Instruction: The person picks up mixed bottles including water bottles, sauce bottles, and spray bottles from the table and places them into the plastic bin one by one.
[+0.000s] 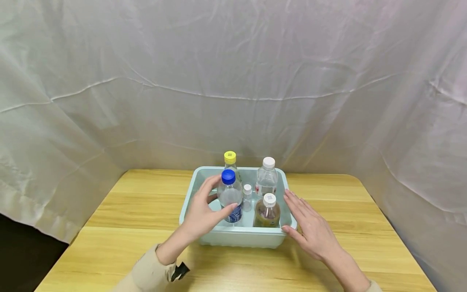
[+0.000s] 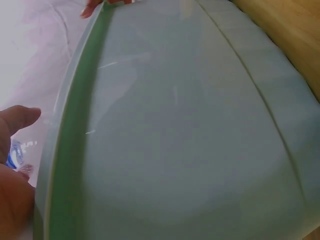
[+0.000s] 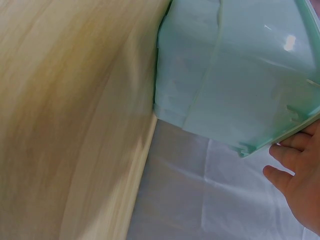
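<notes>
A pale green plastic bin (image 1: 238, 239) stands on the table with several bottles upright in it. My left hand (image 1: 204, 211) reaches over its left front rim and holds a clear bottle with a blue cap (image 1: 228, 177), thumb in front and fingers round its far left side. In the left wrist view the bin's wall (image 2: 175, 125) hides most of that hold. Against the bin's right side rests my right hand (image 1: 310, 227), fingers extended along the rim, thumb near the front corner. The right wrist view shows these fingers (image 3: 287, 155) at the bin's edge.
Inside the bin are a yellow-capped bottle (image 1: 230, 157) at the back, a small clear bottle (image 1: 247, 198) in the middle, a clear white-capped bottle (image 1: 267, 176) at back right and a brown-filled bottle (image 1: 267, 215) at front right. A grey cloth (image 1: 233, 81) hangs behind the wooden table (image 1: 328, 198).
</notes>
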`<state>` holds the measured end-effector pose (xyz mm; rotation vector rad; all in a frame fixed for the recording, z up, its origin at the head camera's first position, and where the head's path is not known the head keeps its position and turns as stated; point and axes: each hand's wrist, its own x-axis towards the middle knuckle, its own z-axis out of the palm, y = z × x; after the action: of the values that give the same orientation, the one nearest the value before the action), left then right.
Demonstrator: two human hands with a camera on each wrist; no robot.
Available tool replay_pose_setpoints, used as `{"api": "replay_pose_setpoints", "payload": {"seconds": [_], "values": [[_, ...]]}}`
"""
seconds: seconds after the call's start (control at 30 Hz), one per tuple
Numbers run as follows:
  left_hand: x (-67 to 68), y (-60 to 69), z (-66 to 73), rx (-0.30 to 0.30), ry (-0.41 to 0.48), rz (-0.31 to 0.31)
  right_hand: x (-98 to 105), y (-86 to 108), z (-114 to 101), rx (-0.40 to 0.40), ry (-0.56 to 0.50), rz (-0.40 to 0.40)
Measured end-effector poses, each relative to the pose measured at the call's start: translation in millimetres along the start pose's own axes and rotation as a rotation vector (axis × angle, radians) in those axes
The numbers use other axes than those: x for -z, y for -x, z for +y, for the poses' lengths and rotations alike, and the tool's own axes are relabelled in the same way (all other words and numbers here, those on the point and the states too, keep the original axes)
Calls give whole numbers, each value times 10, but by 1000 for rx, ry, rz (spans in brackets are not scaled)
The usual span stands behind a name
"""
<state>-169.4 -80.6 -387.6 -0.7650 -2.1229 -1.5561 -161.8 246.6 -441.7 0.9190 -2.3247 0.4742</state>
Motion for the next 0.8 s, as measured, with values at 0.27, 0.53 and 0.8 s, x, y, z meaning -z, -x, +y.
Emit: {"api": "replay_pose_setpoints", "payload": {"seconds": [0.27, 0.53, 0.8], "values": [[-7, -41, 7, 146, -34, -153, 1, -3, 4, 3, 1, 2], [-5, -94, -26, 146, -32, -261, 2, -11, 0, 8, -4, 8], [-18, -114, -51, 166, -24, -307, -4, -20, -2, 7, -7, 4]]}}
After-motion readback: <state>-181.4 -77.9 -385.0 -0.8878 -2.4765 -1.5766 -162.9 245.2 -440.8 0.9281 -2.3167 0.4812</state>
